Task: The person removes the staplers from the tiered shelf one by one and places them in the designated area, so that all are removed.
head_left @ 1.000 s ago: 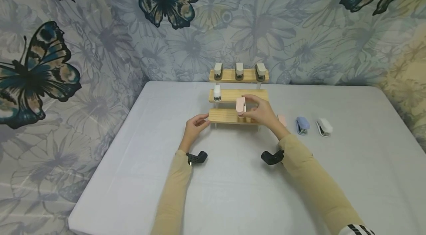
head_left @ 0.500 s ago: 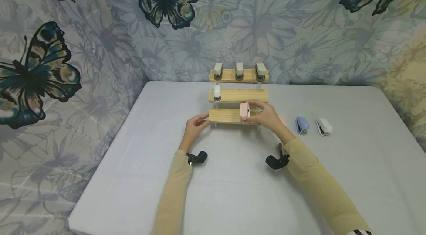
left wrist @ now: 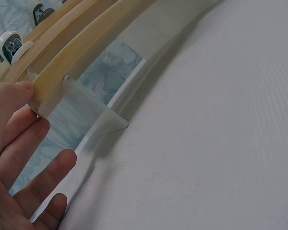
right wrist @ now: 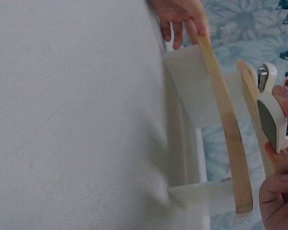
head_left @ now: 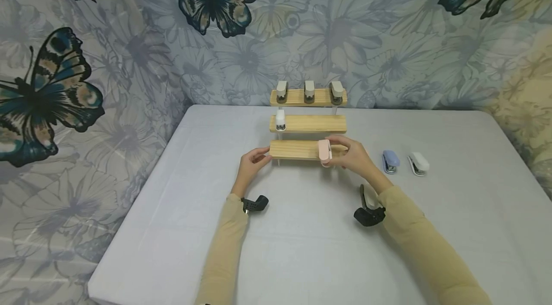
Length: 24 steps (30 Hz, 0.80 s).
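A three-tier stand with wooden shelves [head_left: 295, 150] and clear supports stands at the table's back. My left hand [head_left: 251, 167] pinches the left end of the lowest shelf, thumb above and index finger below, as the left wrist view shows. My right hand [head_left: 355, 157] holds a small pink stapler [head_left: 324, 150] between thumb and fingers, over the right part of that shelf. In the right wrist view the held stapler [right wrist: 270, 119] shows its pale base, apart from the lowest board. On the middle shelf [head_left: 315, 123] a white stapler [head_left: 281, 120] sits at the left end.
Three pale staplers [head_left: 309, 92] line the top shelf. Right of the stand, a blue stapler [head_left: 390, 161] and a white stapler [head_left: 418, 164] lie on the white-covered table [head_left: 297, 247]. A patterned cloth [head_left: 241, 65] hangs close behind the stand.
My right hand has carried the pink stapler rightward and toward me along the lowest shelf. Another pink item on the table is now hidden behind that hand. My left hand keeps its place.
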Motion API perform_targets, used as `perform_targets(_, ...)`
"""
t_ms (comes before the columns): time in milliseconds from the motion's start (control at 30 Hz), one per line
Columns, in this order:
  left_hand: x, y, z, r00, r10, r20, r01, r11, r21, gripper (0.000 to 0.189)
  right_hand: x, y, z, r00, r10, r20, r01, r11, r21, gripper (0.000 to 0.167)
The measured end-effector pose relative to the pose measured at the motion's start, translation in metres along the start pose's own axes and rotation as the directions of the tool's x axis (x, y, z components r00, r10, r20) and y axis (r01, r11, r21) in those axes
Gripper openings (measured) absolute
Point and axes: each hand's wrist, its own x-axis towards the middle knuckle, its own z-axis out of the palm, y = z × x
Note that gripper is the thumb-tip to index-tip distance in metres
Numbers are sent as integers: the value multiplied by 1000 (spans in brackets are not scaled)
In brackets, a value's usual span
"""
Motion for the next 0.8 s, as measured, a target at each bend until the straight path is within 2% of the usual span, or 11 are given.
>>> perform_targets(233,1,-3,1,1000,3,-5,-3,1000,1,30,-7,4,-2,1000,-2,14,1,999,34,75)
perform_targets(467,2,-2,1,1000,-11,-7,11,1000,10,30,-16,10,-9,1000,11,-5,-10,1000,25,74)
perform_targets(567,2,-2,1,1000,-15,-4,15,1000,9,30,-23,4,-12,1000,11,-3,-11,1000,30,72)
perform_targets(800,1,0,0,1000,-16,-3,16,1000,8,30,-31,9,-17,1000,-16,-16,17,1000,20,72)
